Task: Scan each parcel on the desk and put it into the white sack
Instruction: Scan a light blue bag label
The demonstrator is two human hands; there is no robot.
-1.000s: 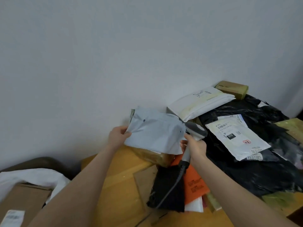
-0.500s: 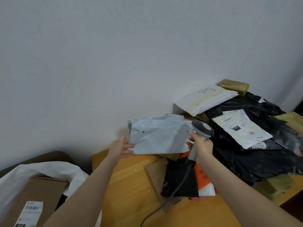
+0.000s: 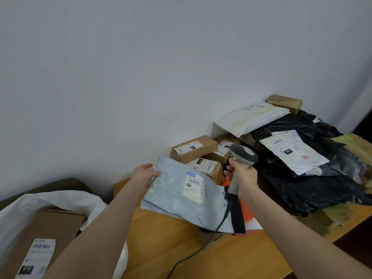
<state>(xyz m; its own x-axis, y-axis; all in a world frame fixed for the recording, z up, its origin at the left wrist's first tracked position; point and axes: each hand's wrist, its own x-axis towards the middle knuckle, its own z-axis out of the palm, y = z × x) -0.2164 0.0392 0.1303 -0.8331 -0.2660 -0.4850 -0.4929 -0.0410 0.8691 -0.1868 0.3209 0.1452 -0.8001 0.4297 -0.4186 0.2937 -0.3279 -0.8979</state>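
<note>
Holding the grey parcel (image 3: 177, 200) by its far corner, the left hand (image 3: 146, 176) pinches it over the surface's (image 3: 171, 248) left edge, label (image 3: 194, 186) up. The right hand (image 3: 242, 176) is wrapped round the scanner (image 3: 243, 156) handle. Risks: the head seems aimed off the label and the film is creased, so the scan may misread. The limp parcel could slip before reaching the white sack (image 3: 60, 200) beside that edge.

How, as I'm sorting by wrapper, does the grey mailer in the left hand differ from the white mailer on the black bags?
The grey mailer is pale blue-grey and creased; the white mailer is white and smoother. The grey mailer is held by the left hand; the white mailer lies on the black bags. Both are flat and show a barcode label face up.
</note>
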